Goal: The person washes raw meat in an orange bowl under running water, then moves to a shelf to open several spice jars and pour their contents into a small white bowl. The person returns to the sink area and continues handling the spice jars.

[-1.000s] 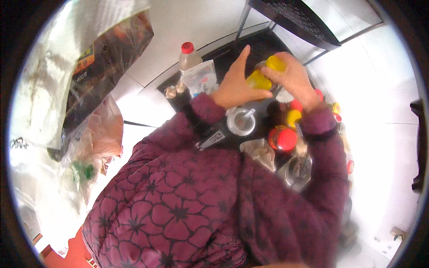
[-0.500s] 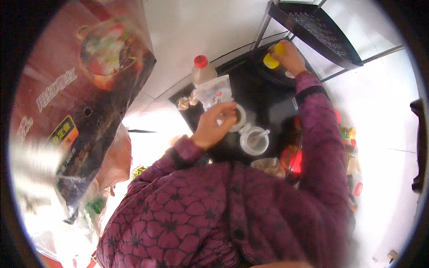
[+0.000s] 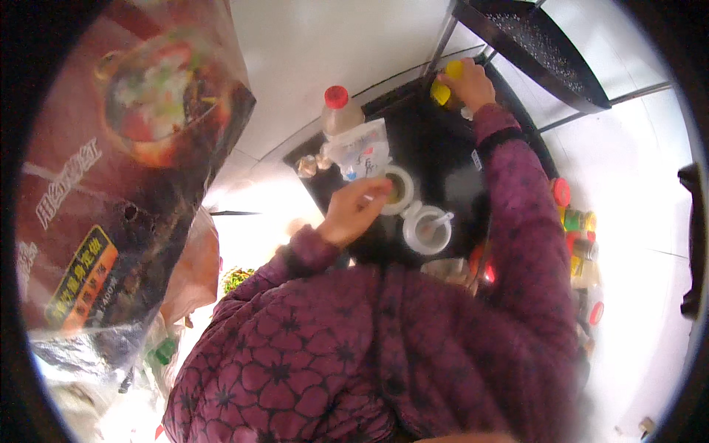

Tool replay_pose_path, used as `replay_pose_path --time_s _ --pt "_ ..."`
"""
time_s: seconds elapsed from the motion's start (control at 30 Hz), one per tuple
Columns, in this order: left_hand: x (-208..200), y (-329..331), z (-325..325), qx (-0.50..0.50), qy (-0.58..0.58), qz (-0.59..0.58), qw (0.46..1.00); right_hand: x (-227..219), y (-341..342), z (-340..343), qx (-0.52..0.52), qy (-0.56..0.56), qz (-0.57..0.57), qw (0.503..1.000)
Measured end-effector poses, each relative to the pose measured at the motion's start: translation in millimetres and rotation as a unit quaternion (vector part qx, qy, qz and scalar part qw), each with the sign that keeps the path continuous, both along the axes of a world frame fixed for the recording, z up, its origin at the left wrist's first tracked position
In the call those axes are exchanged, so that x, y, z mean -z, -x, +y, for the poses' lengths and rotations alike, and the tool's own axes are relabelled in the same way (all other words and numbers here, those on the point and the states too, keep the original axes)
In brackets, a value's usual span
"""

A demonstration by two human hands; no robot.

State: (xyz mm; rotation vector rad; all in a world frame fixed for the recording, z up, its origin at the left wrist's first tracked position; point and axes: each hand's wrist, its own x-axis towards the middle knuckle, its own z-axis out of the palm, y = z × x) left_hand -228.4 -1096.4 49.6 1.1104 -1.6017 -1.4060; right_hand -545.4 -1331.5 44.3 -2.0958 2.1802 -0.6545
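My right hand (image 3: 473, 85) reaches to the far right corner of the black surface, its fingers closed around a yellow container (image 3: 441, 91). Its exact kind is unclear. My left hand (image 3: 356, 210) sits at the near left side of a white round jar (image 3: 404, 193) with a dark inside. The left fingers are bent together at the jar's rim, and something small and whitish shows between them, too small to name. Beside that jar, closer to me, is a second white round jar (image 3: 427, 240) with a pale spoon handle (image 3: 445, 218) resting over its rim.
A white printed bag (image 3: 362, 148) leans by a red-capped bottle (image 3: 342, 112), with garlic bulbs (image 3: 313, 164) alongside. A black corner rack (image 3: 532, 52) rises at the back right. Several seasoning jars (image 3: 583, 251) stand right of my arm. A large dark red bag (image 3: 140, 155) fills the left.
My right hand and the yellow container have shifted slightly toward the back left. The left hand stays at the white jar, showing more of its inside. The view has turned a little.
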Motion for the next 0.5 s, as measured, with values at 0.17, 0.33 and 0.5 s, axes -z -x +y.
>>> replay_pose_path --time_s 0.17,0.33,0.5 --pt "1 2 -2 0.027 0.014 -0.022 0.999 -11 24 10 0.006 -0.078 -0.021 0.997" --pt "-8 15 1 0.052 0.025 -0.006 0.998 -100 39 78 -0.043 -0.121 -0.026 0.991" --pt "-14 35 9 0.081 -0.027 0.047 0.995 -176 37 212 -0.099 0.029 -0.087 0.991"
